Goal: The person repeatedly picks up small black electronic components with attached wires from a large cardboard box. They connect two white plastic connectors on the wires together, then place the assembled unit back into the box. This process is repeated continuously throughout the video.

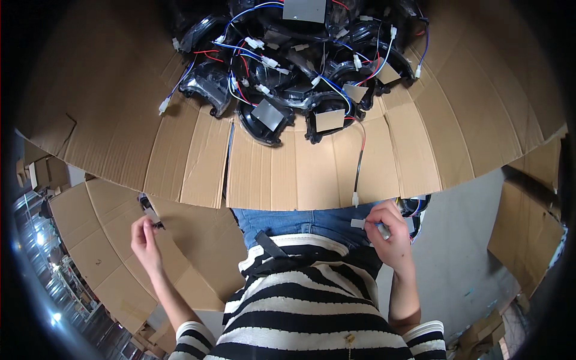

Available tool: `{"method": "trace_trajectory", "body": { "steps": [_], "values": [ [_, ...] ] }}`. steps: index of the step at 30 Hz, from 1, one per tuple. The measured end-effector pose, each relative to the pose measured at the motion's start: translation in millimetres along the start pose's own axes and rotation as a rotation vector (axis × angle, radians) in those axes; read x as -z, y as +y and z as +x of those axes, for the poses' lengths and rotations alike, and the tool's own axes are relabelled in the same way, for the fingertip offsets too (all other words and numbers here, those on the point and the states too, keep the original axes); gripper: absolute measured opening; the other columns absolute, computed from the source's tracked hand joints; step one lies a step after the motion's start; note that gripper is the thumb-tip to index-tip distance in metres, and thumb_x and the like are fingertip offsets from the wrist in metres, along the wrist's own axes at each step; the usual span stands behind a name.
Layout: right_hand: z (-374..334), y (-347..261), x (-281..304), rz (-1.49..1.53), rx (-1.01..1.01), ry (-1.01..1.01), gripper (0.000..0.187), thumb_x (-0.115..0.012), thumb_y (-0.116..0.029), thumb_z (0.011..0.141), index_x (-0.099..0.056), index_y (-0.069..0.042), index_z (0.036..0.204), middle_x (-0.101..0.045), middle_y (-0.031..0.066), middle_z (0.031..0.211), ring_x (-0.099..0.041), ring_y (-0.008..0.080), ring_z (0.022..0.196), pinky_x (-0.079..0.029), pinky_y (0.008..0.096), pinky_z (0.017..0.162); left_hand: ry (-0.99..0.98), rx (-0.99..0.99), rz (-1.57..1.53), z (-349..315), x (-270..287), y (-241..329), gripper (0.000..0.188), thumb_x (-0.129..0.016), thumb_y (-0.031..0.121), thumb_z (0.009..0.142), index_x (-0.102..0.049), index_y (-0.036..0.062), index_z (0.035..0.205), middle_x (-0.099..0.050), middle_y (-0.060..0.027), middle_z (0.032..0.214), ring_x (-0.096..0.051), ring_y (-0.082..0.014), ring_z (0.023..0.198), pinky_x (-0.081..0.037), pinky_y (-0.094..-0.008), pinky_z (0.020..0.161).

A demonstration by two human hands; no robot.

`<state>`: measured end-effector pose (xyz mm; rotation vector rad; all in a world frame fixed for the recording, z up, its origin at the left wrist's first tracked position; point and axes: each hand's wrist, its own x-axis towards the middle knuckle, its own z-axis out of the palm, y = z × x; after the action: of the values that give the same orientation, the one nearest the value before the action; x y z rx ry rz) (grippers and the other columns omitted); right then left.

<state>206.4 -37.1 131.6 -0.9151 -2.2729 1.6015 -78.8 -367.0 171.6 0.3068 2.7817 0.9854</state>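
Observation:
My left hand (144, 240) is out to the left, below the cardboard edge. Its fingertips pinch the end of a small dark part (148, 208), most of which hides below that edge. My right hand (390, 235) is at the right of my lap, thumb and fingers pinched together. A small flat whitish piece (357, 223) sticks out from its fingertips, and thin wire and another pale bit show under the fingers. Just beyond that hand, a dark part with coloured wires (414, 207) is partly covered by the cardboard edge.
Corrugated cardboard (288, 174) covers the work surface in front of me. Curved black plastic housings (264, 120) with coloured wires and white plugs are heaped on it. One red-and-black wire (361, 150) runs down to the near edge. Cardboard sheets (108, 234) stand at the left.

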Motion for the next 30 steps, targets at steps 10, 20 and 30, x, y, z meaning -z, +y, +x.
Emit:
{"method": "trace_trajectory", "body": {
  "steps": [10,20,30],
  "values": [
    [-6,0,0,0.025,-0.03,0.0,0.011,-0.058,0.006,0.063,-0.052,-0.001,0.069,-0.051,0.0082,0.071,-0.048,0.023,0.069,-0.039,0.0295,0.063,-0.271,0.208,-0.563,134,-277,59,0.037,-0.065,0.022,0.073,-0.054,-0.007,0.092,-0.058,-0.0093,0.083,-0.053,-0.0121,0.07,-0.042,-0.0244,0.062],
    [-5,2,-2,0.037,-0.057,0.005,0.013,-0.058,0.008,0.063,-0.051,-0.001,0.069,-0.051,0.0082,0.07,-0.049,0.0221,0.068,-0.039,0.0279,0.06,-0.082,0.21,-0.531,146,-321,52,0.023,-0.063,0.012,0.073,-0.052,-0.0013,0.088,-0.054,-0.0041,0.07,-0.047,-0.0075,0.052,-0.037,-0.0204,0.043],
    [8,-7,-6,0.028,-0.027,-0.061,0.014,-0.058,0.008,0.063,-0.052,-0.001,0.072,-0.052,0.0082,0.071,-0.05,0.0219,0.066,-0.04,0.0279,0.058,-0.402,-0.015,-0.595,25,-194,92,0.034,-0.046,0.013,0.086,-0.042,0.0008,0.117,-0.055,-0.0056,0.084,-0.049,-0.0066,0.061,-0.041,-0.0195,0.057]
  ]
}}
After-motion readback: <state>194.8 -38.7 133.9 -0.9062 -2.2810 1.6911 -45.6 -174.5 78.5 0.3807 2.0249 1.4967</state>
